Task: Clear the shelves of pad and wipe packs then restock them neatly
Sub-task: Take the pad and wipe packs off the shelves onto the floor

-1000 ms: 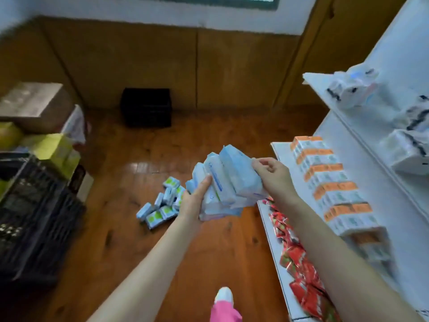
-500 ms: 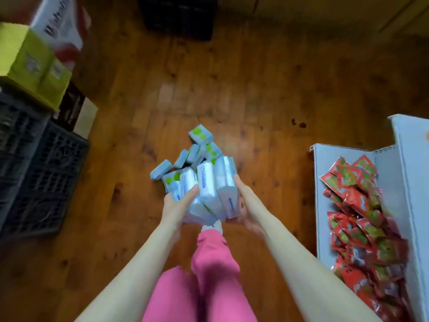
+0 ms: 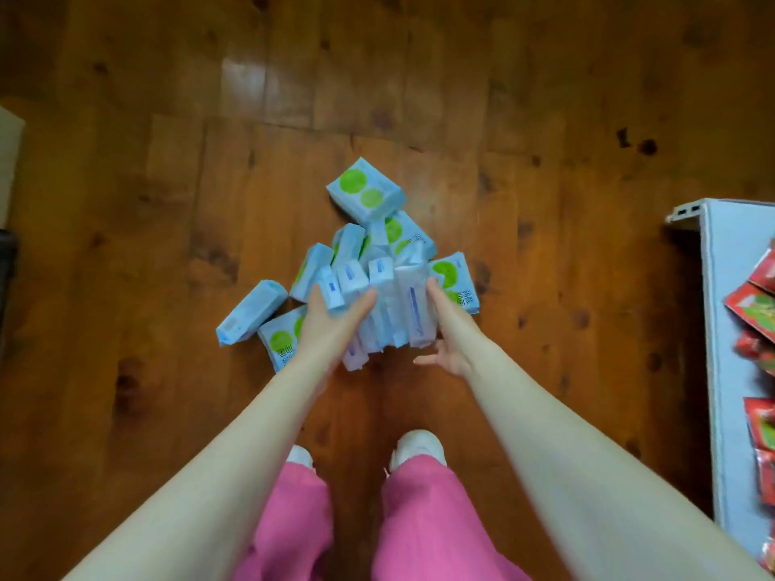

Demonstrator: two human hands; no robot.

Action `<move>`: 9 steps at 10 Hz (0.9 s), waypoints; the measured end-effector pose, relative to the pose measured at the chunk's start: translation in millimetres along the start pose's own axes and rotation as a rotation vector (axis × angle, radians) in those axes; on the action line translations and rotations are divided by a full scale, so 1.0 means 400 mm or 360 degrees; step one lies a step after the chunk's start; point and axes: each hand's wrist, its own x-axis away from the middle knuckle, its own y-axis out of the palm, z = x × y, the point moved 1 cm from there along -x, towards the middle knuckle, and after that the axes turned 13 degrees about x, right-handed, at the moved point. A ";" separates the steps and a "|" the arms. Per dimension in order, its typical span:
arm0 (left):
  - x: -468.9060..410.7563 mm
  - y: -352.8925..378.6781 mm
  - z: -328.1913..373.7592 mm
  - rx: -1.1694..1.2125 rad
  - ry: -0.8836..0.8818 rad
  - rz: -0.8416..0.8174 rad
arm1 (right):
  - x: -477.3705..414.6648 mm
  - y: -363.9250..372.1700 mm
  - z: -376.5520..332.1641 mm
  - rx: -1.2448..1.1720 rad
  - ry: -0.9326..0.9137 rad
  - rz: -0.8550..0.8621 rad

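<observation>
Between my two hands is a bundle of several pale blue pad packs (image 3: 383,306), standing on edge side by side, low over the wooden floor. My left hand (image 3: 331,318) lies flat against the bundle's left side with straight fingers. The right side of the bundle is pressed by my right hand (image 3: 446,329), its fingers straight and its thumb spread away. Just behind and beside the bundle, a loose pile of blue wipe packs with green circles (image 3: 364,191) lies on the floor. One plain blue pack (image 3: 250,311) lies at the pile's left.
A white shelf (image 3: 715,329) runs along the right edge, holding several red packets (image 3: 752,306). My white shoes (image 3: 417,448) and pink trousers stand just below the hands. A dark crate edge (image 3: 6,262) shows at far left.
The view has tipped down to the floor. Both hands have lowered the bundle of blue packs from chest height to the pile on the floor.
</observation>
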 end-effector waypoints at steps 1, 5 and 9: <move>-0.028 0.037 -0.001 -0.0202 -0.0165 0.0062 | -0.059 0.001 -0.012 0.0056 0.0036 0.0129; 0.152 0.103 0.105 -0.0557 -0.0282 -0.0020 | 0.149 -0.098 -0.007 0.0113 0.0067 0.0215; 0.519 0.246 0.371 -0.0487 -0.0193 0.0100 | 0.647 -0.293 -0.044 -0.0234 -0.0053 0.0228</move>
